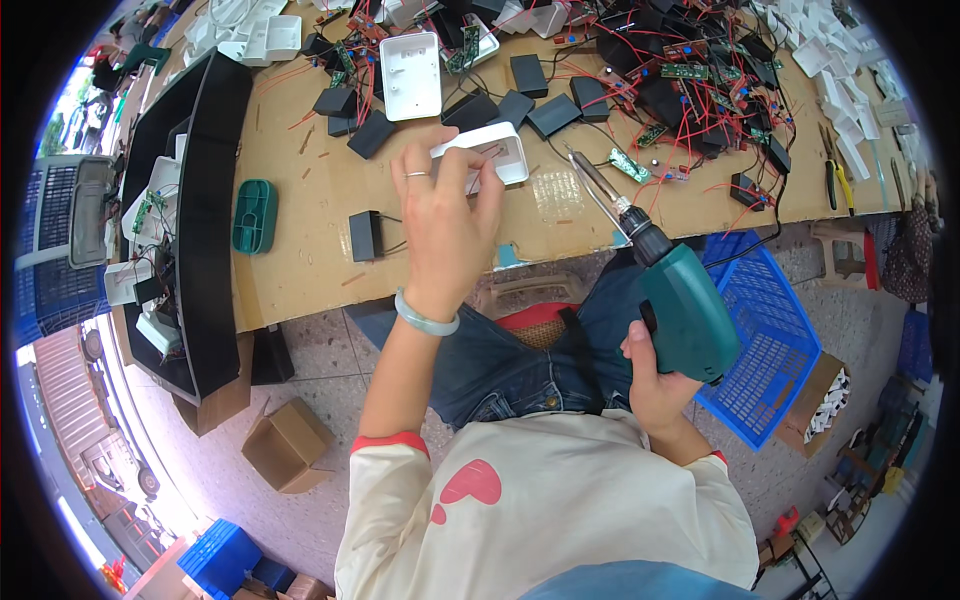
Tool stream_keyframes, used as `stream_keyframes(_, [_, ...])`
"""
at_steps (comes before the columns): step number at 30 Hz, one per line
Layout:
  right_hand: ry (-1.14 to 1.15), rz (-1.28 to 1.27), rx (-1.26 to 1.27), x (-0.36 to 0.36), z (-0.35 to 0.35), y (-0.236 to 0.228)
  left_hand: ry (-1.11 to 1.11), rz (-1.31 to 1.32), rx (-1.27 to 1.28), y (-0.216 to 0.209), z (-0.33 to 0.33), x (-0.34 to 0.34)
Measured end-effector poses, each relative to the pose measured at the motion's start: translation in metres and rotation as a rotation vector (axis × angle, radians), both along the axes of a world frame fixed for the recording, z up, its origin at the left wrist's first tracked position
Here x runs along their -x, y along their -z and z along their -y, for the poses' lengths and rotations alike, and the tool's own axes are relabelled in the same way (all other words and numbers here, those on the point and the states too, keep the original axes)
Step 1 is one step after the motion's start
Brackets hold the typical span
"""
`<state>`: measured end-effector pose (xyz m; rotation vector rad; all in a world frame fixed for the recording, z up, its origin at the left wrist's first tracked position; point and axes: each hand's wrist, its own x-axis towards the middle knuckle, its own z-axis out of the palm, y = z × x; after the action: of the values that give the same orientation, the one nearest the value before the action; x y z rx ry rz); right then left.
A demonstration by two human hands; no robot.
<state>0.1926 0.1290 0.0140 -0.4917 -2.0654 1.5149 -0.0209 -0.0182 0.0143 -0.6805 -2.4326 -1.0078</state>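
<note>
Near the table's front edge, my left hand bends its fingers over a small white plastic case and grips its near side. Inside the case something thin and metallic shows, too small to name. My right hand is wrapped round the handle of a green soldering gun. Its long metal tip points up and left over the table, to the right of the case and apart from it. A black box with leads lies to the left of my left wrist. Behind the case stands another white case, open side up.
Red-wired circuit boards and black boxes pile up across the back of the table. A green tray and a long black bin are at left. Pliers lie at right. A blue crate stands below the edge.
</note>
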Motion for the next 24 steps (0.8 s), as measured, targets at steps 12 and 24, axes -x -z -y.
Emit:
stream_keyframes(12, [0.104, -0.002, 0.127, 0.006, -0.002, -0.006, -0.142, 0.088, -1.031, -0.119, 0.2, 0.1])
stream_keyframes(24, [0.09, 0.036, 0.094, 0.013, -0.004, -0.008, -0.981, -0.169, 0.197, -0.127, 0.383, 0.183])
